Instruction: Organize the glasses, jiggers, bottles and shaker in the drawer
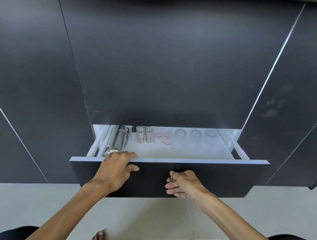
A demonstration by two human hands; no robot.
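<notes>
Filling most of the view, dark matte cabinet fronts (174,66) rise above a pale tiled floor (41,205). Low in the middle, a drawer (206,178) with a dark front panel and a white interior stands partly pulled out, its contents lined along the far side. At the far left of the drawer lies a steel shaker (117,139), tipped on its side with its cap end pointing near, close to the drawer's left wall. Just right of it stands a small bottle with a black top (134,132), then two steel jiggers (144,135) upright side by side. Right of those are two small measuring glasses with red markings (163,137), touching or nearly so. Farther right, three clear glasses (195,137) stand in a row, spaced a little apart, their rims catching the light.

The left hand (115,170) grips the top edge of the drawer front near its left end, fingers curled over the edge into the drawer beside the shaker's cap, thumb pressed on the panel's outer face. The right hand (184,184) is in front of the panel's middle, fingers loosely spread and holding nothing; a ring (171,178) shows on one finger. Whether it touches the panel cannot be told. Bare toes (99,238) show at the bottom edge.
</notes>
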